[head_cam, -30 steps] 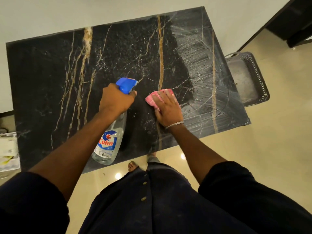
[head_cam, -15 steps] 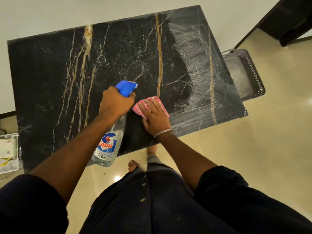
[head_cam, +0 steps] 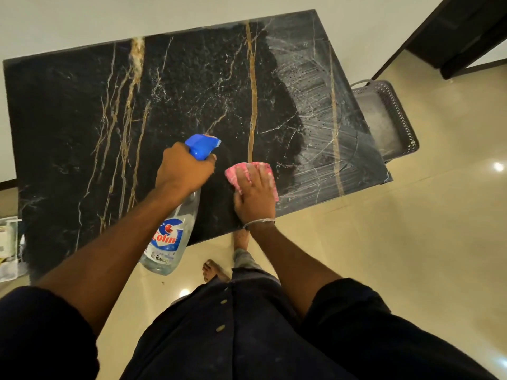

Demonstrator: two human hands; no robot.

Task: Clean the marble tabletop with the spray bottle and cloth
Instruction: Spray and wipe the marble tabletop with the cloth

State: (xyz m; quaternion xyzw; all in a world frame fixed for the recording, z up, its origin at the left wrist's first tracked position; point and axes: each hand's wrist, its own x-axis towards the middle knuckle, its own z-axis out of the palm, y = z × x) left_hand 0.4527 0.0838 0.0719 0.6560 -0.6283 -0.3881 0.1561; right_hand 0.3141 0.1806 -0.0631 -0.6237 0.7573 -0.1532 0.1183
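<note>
The black marble tabletop (head_cam: pixel 82 119) with gold and white veins fills the upper middle of the head view. My left hand (head_cam: pixel 183 168) grips the neck of a clear spray bottle (head_cam: pixel 171 242) with a blue trigger head, its nozzle aimed over the table's middle. My right hand (head_cam: pixel 256 193) lies flat on a pink cloth (head_cam: pixel 236 172), pressing it onto the marble near the front edge. Wet streaks cover the right part of the top.
A grey perforated basket (head_cam: pixel 403 119) stands on the floor just past the table's right edge. White papers or a tray (head_cam: pixel 8 250) lie at the far left. A dark door frame (head_cam: pixel 452 37) is at the upper right. My bare feet stand under the front edge.
My right hand slid the cloth left and toward the front edge, then back a little to the right. The left hand kept the bottle almost still.
</note>
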